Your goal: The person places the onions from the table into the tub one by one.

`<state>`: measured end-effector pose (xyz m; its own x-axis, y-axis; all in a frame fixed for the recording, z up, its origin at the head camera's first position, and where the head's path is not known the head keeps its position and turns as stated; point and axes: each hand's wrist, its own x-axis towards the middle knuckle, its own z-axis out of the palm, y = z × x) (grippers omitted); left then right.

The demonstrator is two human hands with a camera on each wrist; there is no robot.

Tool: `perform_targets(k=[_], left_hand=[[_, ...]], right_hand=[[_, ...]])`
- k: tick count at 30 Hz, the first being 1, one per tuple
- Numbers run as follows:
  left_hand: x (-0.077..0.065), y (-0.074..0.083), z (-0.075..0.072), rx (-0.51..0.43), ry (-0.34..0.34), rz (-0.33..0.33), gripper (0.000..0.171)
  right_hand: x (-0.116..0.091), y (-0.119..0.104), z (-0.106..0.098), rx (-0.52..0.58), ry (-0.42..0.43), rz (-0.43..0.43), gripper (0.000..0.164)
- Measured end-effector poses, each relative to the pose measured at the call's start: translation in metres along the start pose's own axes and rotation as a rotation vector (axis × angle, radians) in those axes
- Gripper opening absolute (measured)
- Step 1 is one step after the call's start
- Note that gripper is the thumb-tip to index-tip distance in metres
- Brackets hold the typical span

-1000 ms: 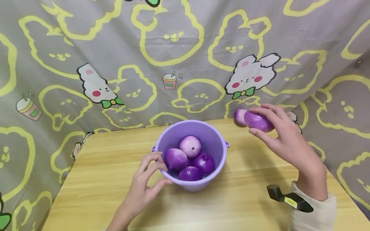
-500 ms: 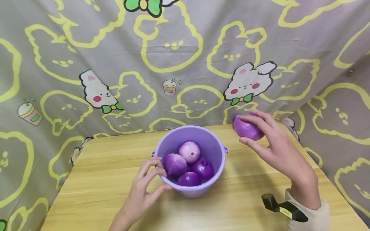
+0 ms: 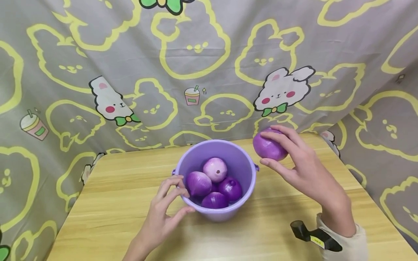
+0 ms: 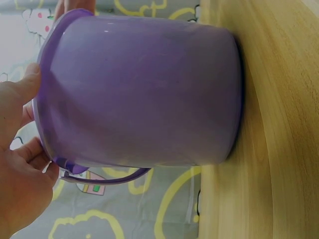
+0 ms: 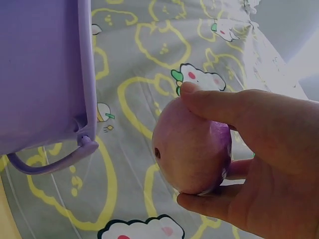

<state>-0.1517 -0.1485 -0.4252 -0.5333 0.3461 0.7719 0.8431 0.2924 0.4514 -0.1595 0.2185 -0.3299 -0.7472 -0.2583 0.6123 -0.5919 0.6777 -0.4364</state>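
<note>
My left hand [image 3: 160,212] grips the near-left rim of a light purple bucket [image 3: 181,157], its fingers curled over the edge. Upright on the table, the bucket contains several purple onions [image 3: 214,169]. To the right of the bucket and above the table, my right hand [image 3: 303,166] holds another onion [image 3: 269,145] between thumb and fingers. The right wrist view shows this onion [image 5: 189,147] clear of the bucket rim, a dark root spot facing left. In the left wrist view, the bucket's outer wall [image 4: 144,94] fills the middle, with left fingers at its rim.
The wood-grain table [image 3: 121,181] ends at a grey curtain [image 3: 130,47] with yellow cartoon outlines, which also hangs at both sides. The bucket's handle [image 5: 55,162] hangs down its far side. A black strap device [image 3: 315,235] sits on the right sleeve.
My right hand has carried its onion leftward and slightly down, closer to the bucket. An onion on the table behind it is now almost hidden. My left hand keeps its place on the rim.
</note>
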Motion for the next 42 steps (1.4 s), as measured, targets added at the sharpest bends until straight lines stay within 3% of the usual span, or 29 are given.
perform_targets(k=[15, 42], left_hand=[[0.0, 0.0, 0.001, 0.003, 0.0, -0.003, 0.031], [-0.001, -0.001, 0.0, 0.009, -0.004, -0.008, 0.031]], right_hand=[[0.006, -0.01, 0.015, 0.025, -0.034, -0.11, 0.066], [0.004, -0.017, 0.043, 0.06, -0.114, -0.108, 0.061]])
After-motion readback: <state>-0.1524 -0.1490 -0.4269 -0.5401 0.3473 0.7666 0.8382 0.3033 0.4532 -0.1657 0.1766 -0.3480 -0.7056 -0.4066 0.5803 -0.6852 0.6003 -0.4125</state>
